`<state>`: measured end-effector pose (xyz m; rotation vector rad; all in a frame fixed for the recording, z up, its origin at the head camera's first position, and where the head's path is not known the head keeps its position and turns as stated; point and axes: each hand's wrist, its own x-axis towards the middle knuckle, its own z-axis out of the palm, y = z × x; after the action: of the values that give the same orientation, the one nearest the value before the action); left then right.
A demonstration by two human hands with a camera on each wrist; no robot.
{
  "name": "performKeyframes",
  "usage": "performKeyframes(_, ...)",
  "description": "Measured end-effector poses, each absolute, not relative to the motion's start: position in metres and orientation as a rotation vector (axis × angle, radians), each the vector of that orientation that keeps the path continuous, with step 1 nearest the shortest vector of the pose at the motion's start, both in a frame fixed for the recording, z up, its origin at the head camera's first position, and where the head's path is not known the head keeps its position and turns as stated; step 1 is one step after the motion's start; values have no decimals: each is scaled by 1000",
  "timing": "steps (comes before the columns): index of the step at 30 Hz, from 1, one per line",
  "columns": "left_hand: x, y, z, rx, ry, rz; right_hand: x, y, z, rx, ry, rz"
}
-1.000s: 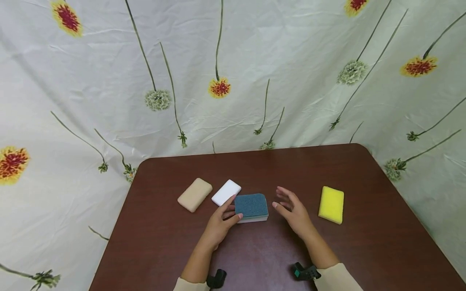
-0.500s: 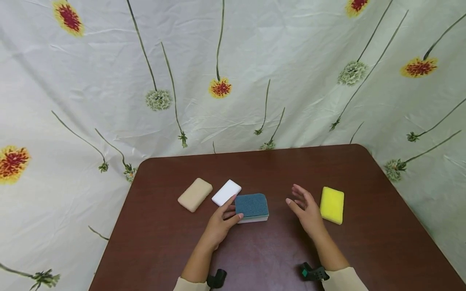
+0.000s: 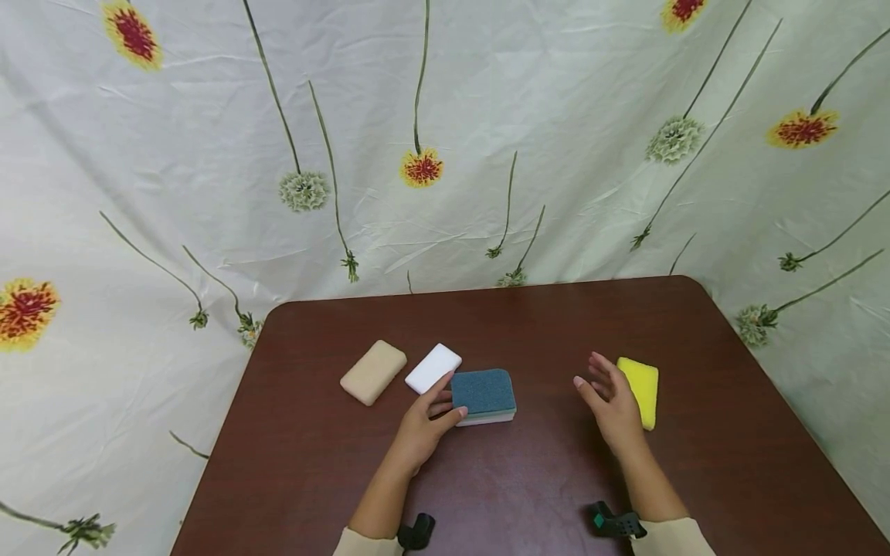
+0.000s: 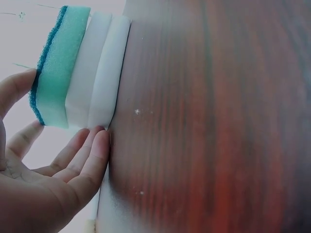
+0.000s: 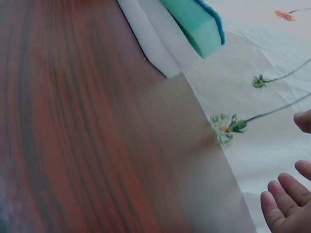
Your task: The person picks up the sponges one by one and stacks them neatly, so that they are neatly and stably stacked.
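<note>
A blue-green scouring sponge lies on top of two white sponges in a stack at the table's middle. My left hand rests against the stack's left side, its fingertips touching the white layers and the scouring sponge. In the left wrist view the fingers look nearly straight. Holding nothing, my right hand hovers beside a yellow sponge and covers part of its left edge in the head view. Its fingers are loosely spread in the right wrist view.
A beige sponge and a separate small white sponge lie flat to the left of the stack. The dark red-brown table ends at the back against a white flowered cloth.
My right hand has moved rightward, away from the stack and toward the yellow sponge, which it partly covers now. The left hand and the stack have stayed in place.
</note>
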<state>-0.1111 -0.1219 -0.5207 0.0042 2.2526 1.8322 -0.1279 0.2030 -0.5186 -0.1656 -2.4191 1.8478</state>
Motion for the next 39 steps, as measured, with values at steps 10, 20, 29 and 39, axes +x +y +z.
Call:
performKeyframes(10, -112, -121, -523, -7, 2250, 1840, -122, 219, -517, -297, -2474, 1706)
performKeyframes(20, -113, -121, -522, -13, 2231, 1851, -119, 230, -517, -520, -2414, 1630)
performKeyframes(29, -114, -122, -521, 0, 2206, 1855, -112, 241, -521, -595, -2367, 1580)
performKeyframes(39, -115, -121, -523, 1, 2207, 1857, -110, 252, -520, -711, -2345, 1562)
